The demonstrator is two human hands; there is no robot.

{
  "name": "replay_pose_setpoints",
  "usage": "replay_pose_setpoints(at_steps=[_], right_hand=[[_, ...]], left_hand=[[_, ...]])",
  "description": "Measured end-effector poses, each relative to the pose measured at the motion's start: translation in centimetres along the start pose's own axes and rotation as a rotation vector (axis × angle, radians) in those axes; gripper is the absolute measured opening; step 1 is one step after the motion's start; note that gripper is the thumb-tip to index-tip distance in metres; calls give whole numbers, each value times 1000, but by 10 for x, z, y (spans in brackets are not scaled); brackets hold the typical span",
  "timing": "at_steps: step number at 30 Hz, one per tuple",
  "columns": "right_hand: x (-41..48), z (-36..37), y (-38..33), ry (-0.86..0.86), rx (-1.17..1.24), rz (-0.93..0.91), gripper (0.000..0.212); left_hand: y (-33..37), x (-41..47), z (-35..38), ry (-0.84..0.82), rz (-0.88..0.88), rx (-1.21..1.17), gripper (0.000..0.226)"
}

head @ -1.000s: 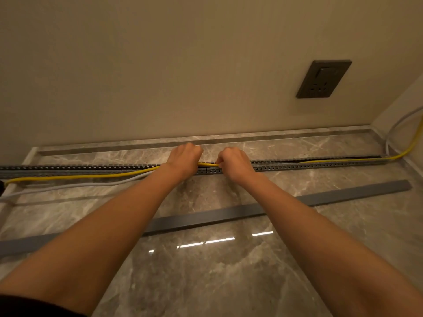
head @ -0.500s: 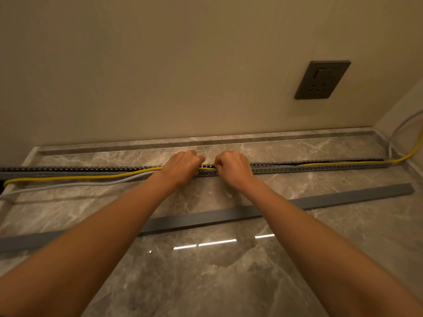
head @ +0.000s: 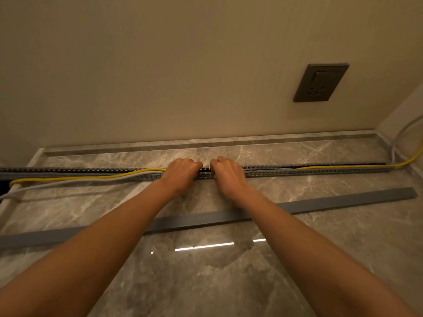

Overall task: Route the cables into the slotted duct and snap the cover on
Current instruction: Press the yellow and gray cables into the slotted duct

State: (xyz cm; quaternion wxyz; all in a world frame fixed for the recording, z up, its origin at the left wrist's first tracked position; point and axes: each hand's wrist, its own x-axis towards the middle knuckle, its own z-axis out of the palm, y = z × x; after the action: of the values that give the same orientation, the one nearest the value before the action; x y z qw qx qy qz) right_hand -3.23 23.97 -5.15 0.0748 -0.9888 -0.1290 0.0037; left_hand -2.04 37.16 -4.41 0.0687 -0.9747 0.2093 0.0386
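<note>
I see one yellow cable (head: pixel 91 178), one pale grey cable (head: pixel 68 183), a dark grey duct (head: pixel 297 172) with a regular slot pattern, a plain grey cover (head: pixel 343 201), grey-brown marble-veined floor (head: pixel 206 282), beige wall (head: pixel 160 65), charcoal socket (head: pixel 320 82).

Both bare forearms stretched forward, converging. Left hand (head: pixel 182 172) and right hand (head: pixel 229 173) side by side, just apart, backs up, knuckles toward the wall, fingers curled down over grey slotted plastic duct (head: pixel 297 172); fingertips hidden.
</note>
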Motion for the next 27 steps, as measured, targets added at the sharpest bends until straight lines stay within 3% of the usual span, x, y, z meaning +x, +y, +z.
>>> replay_pose_setpoints(at_steps=[8, 15, 19, 23, 27], right_hand=[[8, -6, -1, -14, 154, 98, 20], [5, -11, -3, -38, 94, 65, 23], [0, -8, -9, -16, 40, -18, 28], [4, -5, -22, 17, 45, -67, 27], [14, -2, -47, 6, 116, -52, 26]], left_hand=[[6, 3, -1, 1, -103, -39, 21], [5, 4, 0, -20, -139, -191, 23], [-14, -8, -2, 21, -84, -329, 25], [-44, -23, -3, 151, -143, -367, 23], [-80, -36, -4, 43, -178, -326, 25]])
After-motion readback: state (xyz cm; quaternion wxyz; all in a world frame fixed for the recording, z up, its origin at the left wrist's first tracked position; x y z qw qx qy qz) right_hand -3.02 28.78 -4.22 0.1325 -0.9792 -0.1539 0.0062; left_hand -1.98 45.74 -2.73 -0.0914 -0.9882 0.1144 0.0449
